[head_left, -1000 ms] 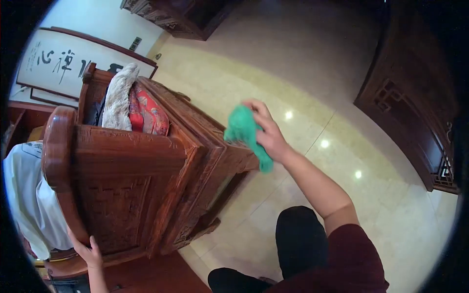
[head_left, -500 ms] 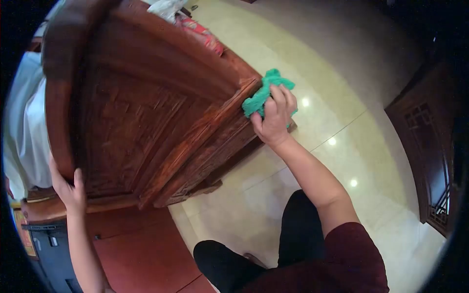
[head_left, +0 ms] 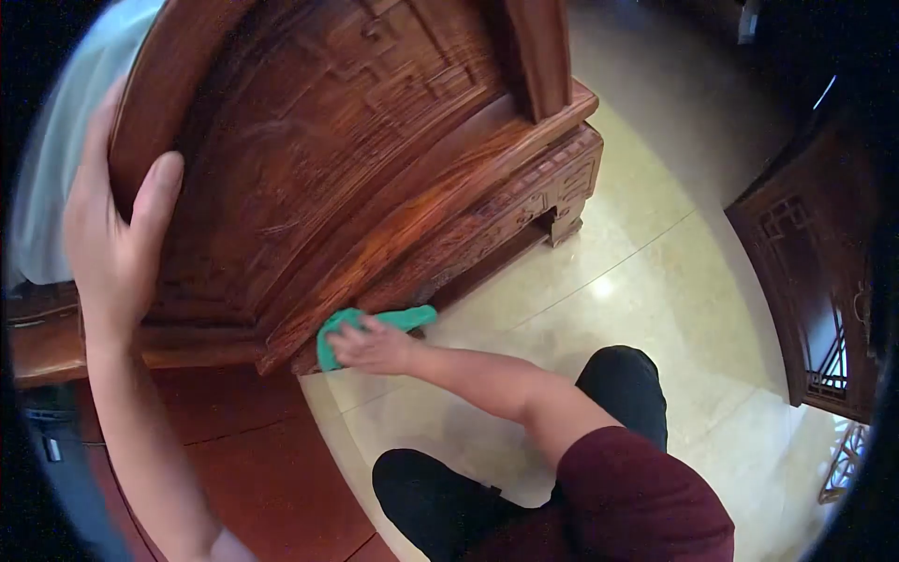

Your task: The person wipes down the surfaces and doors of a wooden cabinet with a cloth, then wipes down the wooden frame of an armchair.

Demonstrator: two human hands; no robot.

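Observation:
A large piece of carved dark reddish-brown wooden furniture (head_left: 375, 225) fills the upper left, with a fretwork panel and a stepped, carved base. My left hand (head_left: 117, 234) clasps its raised, curved side edge, thumb on the panel side and fingers partly hidden behind the edge. Down at the near lower corner, my right hand (head_left: 375, 348) presses a bunched green cloth (head_left: 407, 318) against the base moulding. The fingers of that hand are slightly blurred, and one end of the cloth trails out to the right.
White fabric (head_left: 70, 187) hangs behind the furniture's left edge. A red-brown wooden surface (head_left: 234, 450) lies below it. Another dark wooden piece with lattice (head_left: 805, 290) stands at the right on the glossy tiled floor (head_left: 637, 262). My knees (head_left: 623, 384) are at the bottom.
My right hand has moved the green cloth from the furniture's far right corner down and left to the near corner. The view has shifted closer; my left hand remains on the edge.

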